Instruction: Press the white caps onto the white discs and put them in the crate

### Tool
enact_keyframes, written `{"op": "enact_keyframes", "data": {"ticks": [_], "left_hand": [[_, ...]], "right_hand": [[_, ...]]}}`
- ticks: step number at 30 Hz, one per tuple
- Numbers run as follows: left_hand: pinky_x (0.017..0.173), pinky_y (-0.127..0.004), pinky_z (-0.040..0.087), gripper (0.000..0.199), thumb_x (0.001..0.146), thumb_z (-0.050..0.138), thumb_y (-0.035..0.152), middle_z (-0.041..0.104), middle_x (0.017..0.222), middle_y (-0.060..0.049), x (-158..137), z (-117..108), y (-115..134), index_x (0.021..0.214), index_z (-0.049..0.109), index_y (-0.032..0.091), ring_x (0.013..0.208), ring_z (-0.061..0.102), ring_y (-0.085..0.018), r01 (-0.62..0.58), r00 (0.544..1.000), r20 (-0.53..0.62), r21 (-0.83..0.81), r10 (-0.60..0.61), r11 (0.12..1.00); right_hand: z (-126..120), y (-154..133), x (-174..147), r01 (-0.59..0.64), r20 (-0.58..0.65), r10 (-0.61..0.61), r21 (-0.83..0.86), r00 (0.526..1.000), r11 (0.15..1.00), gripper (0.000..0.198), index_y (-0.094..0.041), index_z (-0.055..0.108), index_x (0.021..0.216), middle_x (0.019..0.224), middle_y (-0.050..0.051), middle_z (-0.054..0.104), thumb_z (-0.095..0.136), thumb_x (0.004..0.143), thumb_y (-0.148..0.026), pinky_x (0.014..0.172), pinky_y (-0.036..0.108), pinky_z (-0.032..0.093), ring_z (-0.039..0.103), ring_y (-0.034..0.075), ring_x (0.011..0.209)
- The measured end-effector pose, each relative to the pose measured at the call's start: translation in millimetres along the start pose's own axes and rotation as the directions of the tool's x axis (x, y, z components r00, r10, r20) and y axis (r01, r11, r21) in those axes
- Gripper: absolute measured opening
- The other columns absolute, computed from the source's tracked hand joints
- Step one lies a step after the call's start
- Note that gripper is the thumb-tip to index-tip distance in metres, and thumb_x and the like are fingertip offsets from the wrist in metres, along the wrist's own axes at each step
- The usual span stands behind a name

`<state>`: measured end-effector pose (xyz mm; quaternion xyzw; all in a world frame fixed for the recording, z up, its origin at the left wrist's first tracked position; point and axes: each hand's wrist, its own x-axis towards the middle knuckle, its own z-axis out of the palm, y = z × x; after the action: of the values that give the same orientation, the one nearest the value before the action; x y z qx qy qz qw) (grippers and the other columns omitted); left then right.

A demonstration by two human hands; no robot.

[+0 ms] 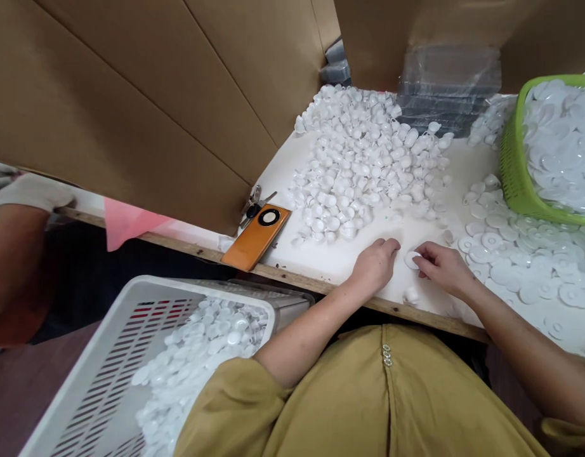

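Observation:
My right hand [440, 268] pinches a round white plastic disc [411, 259] by its edge, just above the white tabletop. To its left is my left hand [377, 263], its fingers curled together; whatever they hold, if anything, is hidden. A small white plastic piece [410, 294] lies on the table below the hands. Beyond them spreads a heap of small white cup-shaped plastic parts [354, 165]. Flat white discs [525, 254] cover the table to the right of my right hand.
A green basket [510, 165] full of white discs stands at the right. Cardboard sheets [154, 95] wall the left and back. An orange phone [252, 244] and keys [254, 202] lie by the wooden edge. Below, a grey crate [102, 355] holds white parts. Another person's gloved hand [33, 192] is far left.

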<state>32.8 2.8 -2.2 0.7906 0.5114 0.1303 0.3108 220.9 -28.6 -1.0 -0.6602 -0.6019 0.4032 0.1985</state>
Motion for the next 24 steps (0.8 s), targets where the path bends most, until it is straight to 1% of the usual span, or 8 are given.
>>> {"op": "enact_keyframes", "data": {"ticks": [4,8,11,13,16,19,22,24], "left_hand": [[0.085,-0.027,0.048,0.032,0.086,0.045,0.013,0.061,0.1,-0.005,-17.7,-20.7,-4.8,0.11,0.065,0.021,0.088,0.06,-0.014,-0.146,0.98,0.106,-0.2,0.17,0.969],[0.091,-0.027,0.045,0.048,0.079,0.052,0.007,0.057,0.11,-0.005,-20.2,-25.9,3.1,0.12,0.064,0.03,0.1,0.056,-0.016,-0.455,0.792,0.329,-0.242,0.514,0.857],[0.095,-0.029,0.043,0.051,0.077,0.051,0.003,0.057,0.116,-0.004,-9.3,-11.7,13.1,0.116,0.066,0.033,0.108,0.052,-0.018,-0.584,0.692,0.377,-0.209,0.616,0.784],[0.094,-0.028,0.043,0.04,0.08,0.051,0.006,0.058,0.118,-0.003,-1.2,-2.3,17.6,0.107,0.068,0.03,0.109,0.053,-0.018,-0.571,0.711,0.352,-0.216,0.609,0.792],[0.087,-0.027,0.046,0.025,0.084,0.05,0.015,0.06,0.111,-0.004,4.5,-1.1,18.3,0.101,0.067,0.023,0.1,0.058,-0.017,-0.47,0.797,0.345,-0.161,0.496,0.868],[0.081,-0.029,0.047,0.033,0.081,0.055,0.02,0.061,0.102,-0.007,2.6,-17.2,12.2,0.114,0.059,0.02,0.089,0.061,-0.019,-0.325,0.874,0.359,-0.069,0.328,0.943],[0.073,-0.027,0.047,0.047,0.078,0.057,0.024,0.064,0.087,-0.002,1.0,-37.6,3.2,0.123,0.048,0.02,0.078,0.061,-0.017,-0.157,0.908,0.378,-0.094,0.181,0.983],[0.069,-0.027,0.046,0.041,0.08,0.056,0.03,0.064,0.079,0.0,2.7,-45.9,-2.4,0.119,0.048,0.02,0.072,0.061,-0.017,-0.064,0.919,0.383,-0.1,0.098,0.993]], "right_hand": [[0.3,2.8,0.2,-0.042,-0.019,0.044,0.089,0.999,0.995,0.013,-0.023,0.061,0.084,0.061,-0.003,0.064,0.056,0.081,-0.034,0.061,0.028,0.048,0.063,0.016,0.059],[-0.1,7.1,3.6,-0.076,-0.017,0.082,0.24,0.996,0.968,0.017,-0.022,0.059,0.084,0.064,-0.002,0.064,0.06,0.079,-0.037,0.056,0.028,0.049,0.061,0.015,0.056],[-3.7,6.5,3.2,-0.076,-0.044,0.093,0.294,0.995,0.953,0.019,-0.021,0.058,0.083,0.064,-0.002,0.062,0.062,0.077,-0.039,0.054,0.028,0.049,0.06,0.014,0.054],[-9.0,4.9,1.0,-0.07,-0.074,0.1,0.33,0.992,0.941,0.022,-0.021,0.059,0.081,0.062,-0.002,0.062,0.064,0.076,-0.042,0.052,0.028,0.05,0.058,0.014,0.052],[-19.1,2.7,-3.3,-0.064,-0.145,0.127,0.376,0.981,0.924,0.029,-0.02,0.059,0.082,0.061,-0.001,0.062,0.067,0.073,-0.046,0.051,0.028,0.051,0.06,0.015,0.053],[-25.5,0.4,-5.3,-0.05,-0.219,0.154,0.415,0.964,0.908,0.034,-0.019,0.059,0.086,0.064,0.0,0.062,0.07,0.07,-0.048,0.05,0.028,0.051,0.062,0.015,0.056],[-22.8,-2.4,-3.4,-0.059,-0.177,0.149,0.436,0.973,0.898,0.037,-0.019,0.058,0.087,0.063,0.0,0.062,0.071,0.069,-0.048,0.049,0.027,0.05,0.061,0.015,0.055],[-16.8,-4.5,-0.5,-0.081,-0.102,0.137,0.432,0.985,0.898,0.034,-0.019,0.058,0.086,0.062,0.0,0.061,0.07,0.07,-0.047,0.049,0.026,0.049,0.06,0.014,0.053]]}}
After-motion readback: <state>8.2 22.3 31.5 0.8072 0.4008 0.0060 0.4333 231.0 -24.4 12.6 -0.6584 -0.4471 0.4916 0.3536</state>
